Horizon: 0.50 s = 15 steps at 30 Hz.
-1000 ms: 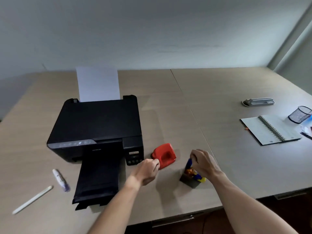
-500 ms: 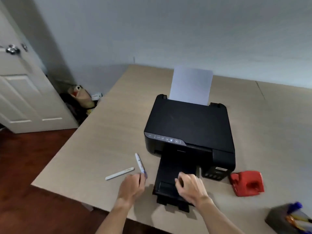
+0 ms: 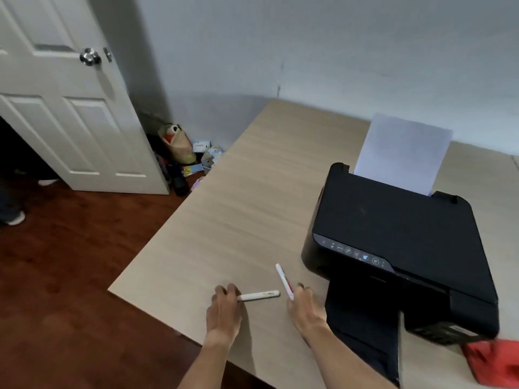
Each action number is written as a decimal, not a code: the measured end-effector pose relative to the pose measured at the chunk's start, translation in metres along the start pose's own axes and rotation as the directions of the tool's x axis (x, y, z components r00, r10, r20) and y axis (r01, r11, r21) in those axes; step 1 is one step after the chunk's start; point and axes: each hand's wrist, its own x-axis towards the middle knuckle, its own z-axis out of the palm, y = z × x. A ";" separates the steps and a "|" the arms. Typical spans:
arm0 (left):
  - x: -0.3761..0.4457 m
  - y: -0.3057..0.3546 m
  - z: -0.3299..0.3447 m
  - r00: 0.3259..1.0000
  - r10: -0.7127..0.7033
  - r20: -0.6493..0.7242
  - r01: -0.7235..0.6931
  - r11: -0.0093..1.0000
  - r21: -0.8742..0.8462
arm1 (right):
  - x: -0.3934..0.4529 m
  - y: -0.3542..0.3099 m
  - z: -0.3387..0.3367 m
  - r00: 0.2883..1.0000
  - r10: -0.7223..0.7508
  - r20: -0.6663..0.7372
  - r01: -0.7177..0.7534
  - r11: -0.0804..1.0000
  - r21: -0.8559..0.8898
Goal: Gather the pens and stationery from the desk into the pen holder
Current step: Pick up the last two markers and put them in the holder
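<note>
both hands are at the near left corner of the desk [image 3: 252, 197], a light wood-grain surface. the left hand [image 3: 223, 311] lies palm down with its fingers curled over the near end of a white pen [image 3: 259, 295]; the pen lies flat on the desk and points right, most of its length clear of the hand. whether the fingers have pinched it or merely rest on it cannot be told. the right hand [image 3: 304, 307] is closed around the lower end of a white and red pen [image 3: 284, 280], which angles up and away to the left, its white tip clear of the hand; whether that tip touches the desk cannot be told. the two pens are near each other but not touching (the tip of the flat pen stops just short of the right hand's pen).

just right of the right hand stands a black printer [image 3: 393, 242] with its output tray extended toward the desk edge and a white sheet of paper [image 3: 401, 153] upright in the rear feed. a red hole punch [image 3: 494, 363] sits at the printer's near right corner, cut by the frame edge. the pen holder is out of view.

beyond the desk's left edge: dark wooden floor [image 3: 56, 276], an open white door [image 3: 64, 108] and a heap of bags and boxes [image 3: 185, 155] against the wall.
</note>
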 end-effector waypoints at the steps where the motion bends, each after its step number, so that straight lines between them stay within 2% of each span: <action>1: 0.002 0.000 0.000 1.000 0.009 0.012 -0.009 1.000 0.027 | 0.001 -0.002 0.001 1.000 -0.006 0.002 0.006 1.000 -0.006; 5: 0.007 -0.006 -0.008 0.993 0.118 0.026 -0.120 0.989 0.087 | -0.006 0.000 -0.004 0.997 -0.058 -0.057 0.058 0.998 -0.013; 9: 0.008 -0.003 -0.026 0.969 0.246 -0.020 -0.246 0.960 -0.134 | -0.024 0.030 -0.022 0.958 -0.139 -0.252 0.160 0.985 0.064; 12: 0.006 0.014 -0.032 0.919 0.392 -0.047 -0.393 0.899 -0.194 | -0.044 0.077 -0.039 0.923 -0.170 -0.345 0.226 0.966 0.127; 15: -0.007 0.049 -0.024 0.857 0.516 0.009 -0.504 0.841 -0.197 | -0.072 0.138 -0.059 0.901 -0.154 -0.405 0.225 0.965 0.132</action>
